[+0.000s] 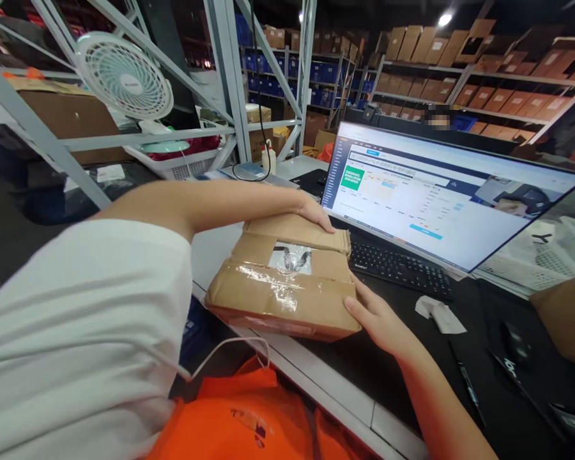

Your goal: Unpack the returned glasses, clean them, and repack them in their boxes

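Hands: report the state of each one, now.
Left hand: laid on the far flap of the cardboard box; whether it grips cannot be told.
Right hand: holding the box's right end, thumb on the near corner.

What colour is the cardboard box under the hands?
The cardboard box is brown; it shows best in the head view.
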The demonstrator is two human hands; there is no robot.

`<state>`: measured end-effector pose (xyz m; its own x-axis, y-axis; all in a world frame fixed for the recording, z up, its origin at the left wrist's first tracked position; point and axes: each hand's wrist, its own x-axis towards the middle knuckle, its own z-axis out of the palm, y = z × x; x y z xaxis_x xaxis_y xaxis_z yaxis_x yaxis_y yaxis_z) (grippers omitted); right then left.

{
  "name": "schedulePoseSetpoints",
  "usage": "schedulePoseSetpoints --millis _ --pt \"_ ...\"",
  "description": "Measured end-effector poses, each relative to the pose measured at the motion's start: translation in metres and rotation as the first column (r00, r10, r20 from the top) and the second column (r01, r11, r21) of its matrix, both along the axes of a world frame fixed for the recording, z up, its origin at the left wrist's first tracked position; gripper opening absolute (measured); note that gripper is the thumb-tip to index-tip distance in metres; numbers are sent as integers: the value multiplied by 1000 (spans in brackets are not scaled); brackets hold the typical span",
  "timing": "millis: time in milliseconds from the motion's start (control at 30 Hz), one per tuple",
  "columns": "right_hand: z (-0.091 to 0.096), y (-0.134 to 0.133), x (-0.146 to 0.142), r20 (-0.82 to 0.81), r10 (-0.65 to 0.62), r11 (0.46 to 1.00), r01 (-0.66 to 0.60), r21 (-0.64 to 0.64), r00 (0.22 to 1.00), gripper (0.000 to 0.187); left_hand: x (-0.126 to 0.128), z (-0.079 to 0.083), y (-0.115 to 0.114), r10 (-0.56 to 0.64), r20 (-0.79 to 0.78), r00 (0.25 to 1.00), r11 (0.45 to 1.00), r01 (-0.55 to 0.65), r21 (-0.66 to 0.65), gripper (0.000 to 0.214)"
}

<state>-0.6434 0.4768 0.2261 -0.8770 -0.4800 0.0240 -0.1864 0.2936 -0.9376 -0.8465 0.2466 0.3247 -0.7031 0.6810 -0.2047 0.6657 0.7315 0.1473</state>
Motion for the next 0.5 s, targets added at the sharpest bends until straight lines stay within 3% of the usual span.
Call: schedulePoseSetpoints --millis 67,100,167,267,367,500 --pt "0 -1 0 -54 -69 997 70 24 996 71 1 -3 2 -22 78 997 999 25 -38 57" --pt "0 -2 -2 -110 -115 992 120 36 987 66 5 -3 0 -45 34 998 998 46 -32 57" --pt "3 -4 -4 -234 -174 980 190 51 957 53 20 2 -8 -130 -191 973 990 137 21 53" --pt "9 -5 -4 -324 -151 979 186 80 934 36 52 12 -40 -266 -444 856 950 310 28 48" --pt "14 -4 2 -328 -108 983 151 107 939 27 85 15 -83 -283 -368 885 949 313 22 40" --pt "20 -5 11 -375 -72 979 137 151 924 21 110 1 -119 -186 -240 953 979 200 35 45"
